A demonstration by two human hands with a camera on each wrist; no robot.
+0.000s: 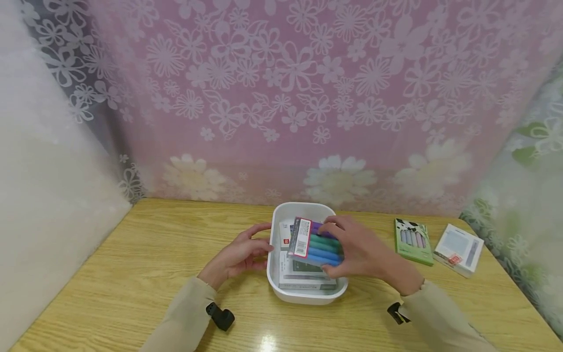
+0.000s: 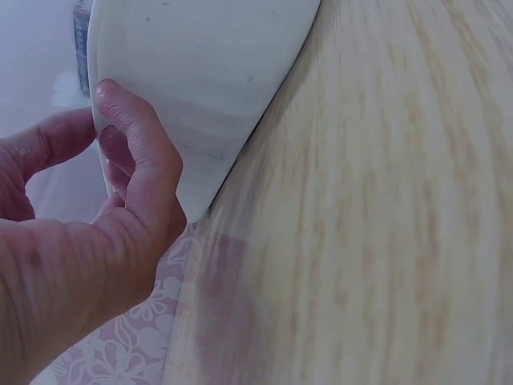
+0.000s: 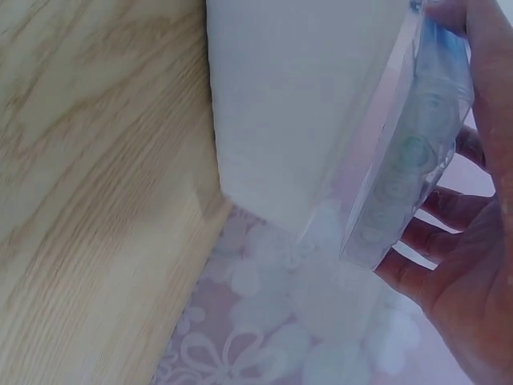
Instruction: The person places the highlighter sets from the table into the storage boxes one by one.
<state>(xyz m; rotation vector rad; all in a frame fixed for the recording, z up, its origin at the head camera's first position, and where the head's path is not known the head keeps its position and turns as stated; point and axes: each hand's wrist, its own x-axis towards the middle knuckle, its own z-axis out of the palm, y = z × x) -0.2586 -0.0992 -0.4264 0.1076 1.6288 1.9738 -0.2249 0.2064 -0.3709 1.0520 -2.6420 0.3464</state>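
A white plastic bin (image 1: 306,296) stands on the table, with several boxes inside it. At its left side, my left hand (image 1: 239,254) pinches the rim; in the left wrist view the thumb and curled fingers (image 2: 148,152) meet at the bin's edge. Over the bin's right half, my right hand (image 1: 358,249) grips a clear pack of markers (image 1: 323,247) in purple, green and blue, tilted above the boxes. The right wrist view shows the pack's end (image 3: 405,168) between thumb and fingers. Beneath it, a white box (image 1: 286,274) and a dark-faced box (image 1: 308,267) are partly hidden.
To the right on the table lie a green panda-printed box of pens (image 1: 413,242) and a white box with a red label (image 1: 458,250). A flowered curtain (image 1: 281,122) hangs behind the wooden table (image 1: 176,254), close to its back edge.
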